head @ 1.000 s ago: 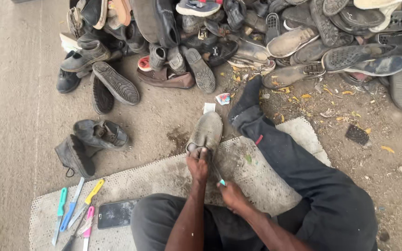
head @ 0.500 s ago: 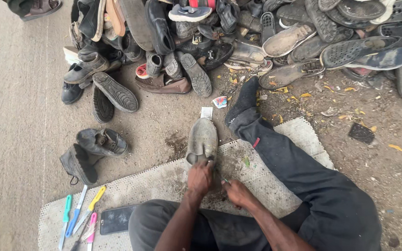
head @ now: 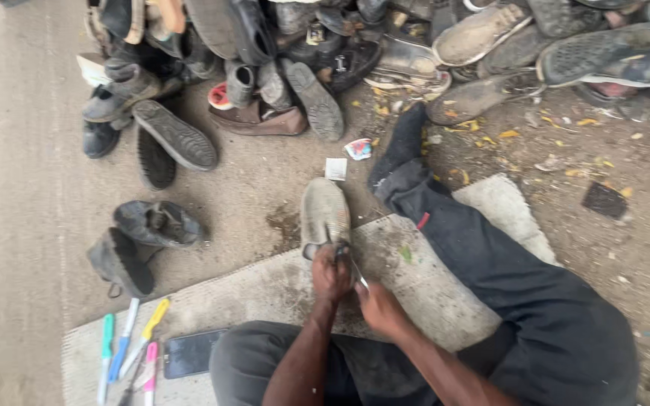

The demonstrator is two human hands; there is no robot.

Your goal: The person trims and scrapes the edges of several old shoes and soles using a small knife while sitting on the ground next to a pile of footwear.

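Blur softens everything at my hands, so fine detail is lost. My left hand (head: pixel 330 272) is curled tight around the heel end of the shoe (head: pixel 324 213), which lies sole-up on the mat (head: pixel 265 289), toe pointing away from me. My right hand (head: pixel 379 308) pinches a thin tool (head: pixel 355 269) whose tip meets the heel; what kind of tool I cannot tell. My left fingers hide the shoe's near edge. The shoe pile (head: pixel 385 45) is cut off along the top. Pens (head: pixel 126 349) and a phone (head: pixel 189 353) lie at the mat's left end, partly cut off below. Bare ground opens to the left; my outstretched leg (head: pixel 490 263) closes the right side.
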